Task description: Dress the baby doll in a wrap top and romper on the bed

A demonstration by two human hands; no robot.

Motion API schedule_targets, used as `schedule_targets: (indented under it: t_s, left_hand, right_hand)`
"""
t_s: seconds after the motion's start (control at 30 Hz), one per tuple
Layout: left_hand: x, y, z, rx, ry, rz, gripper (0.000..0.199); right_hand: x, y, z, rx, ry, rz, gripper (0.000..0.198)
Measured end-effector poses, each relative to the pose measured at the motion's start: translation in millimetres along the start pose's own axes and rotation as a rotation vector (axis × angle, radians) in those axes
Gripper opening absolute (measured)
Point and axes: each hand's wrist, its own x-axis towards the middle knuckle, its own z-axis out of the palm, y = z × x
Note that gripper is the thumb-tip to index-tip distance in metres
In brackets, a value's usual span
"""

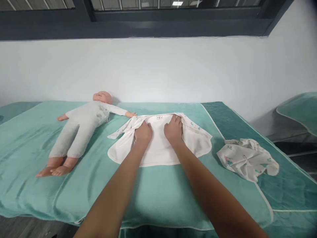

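A small white baby shirt [158,148] with a printed pattern lies spread on the green bed cover, its front opened out and its plain inside showing. My left hand [143,132] is closed on its left front panel near the neckline. Over on the other panel, my right hand [173,128] has its fingers curled round the cloth close to the collar. The fingertips of both hands are partly hidden by the fabric. A baby doll [85,114] in a pale suit lies on its back to the left, one of its hands almost touching the shirt's sleeve.
A crumpled white printed garment [247,158] rests on the right side of the bed. The green cover [104,195] has folds at the left and overlaps a darker green sheet [292,185]. Behind the bed stands a white wall [158,69] beneath a dark window frame [158,28].
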Motion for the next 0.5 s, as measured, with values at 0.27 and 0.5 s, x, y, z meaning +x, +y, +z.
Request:
schedule_targets:
  t_s: [0.27,0.5]
  left_hand:
    - [24,3,15,0.075,-0.079,-0.005,0.057]
    - [23,5,10,0.058,-0.165,-0.049,0.06]
  right_hand:
    - [16,14,12,-0.106,-0.147,-0.035,0.066]
    - [20,12,19,-0.155,-0.241,-0.015,0.069]
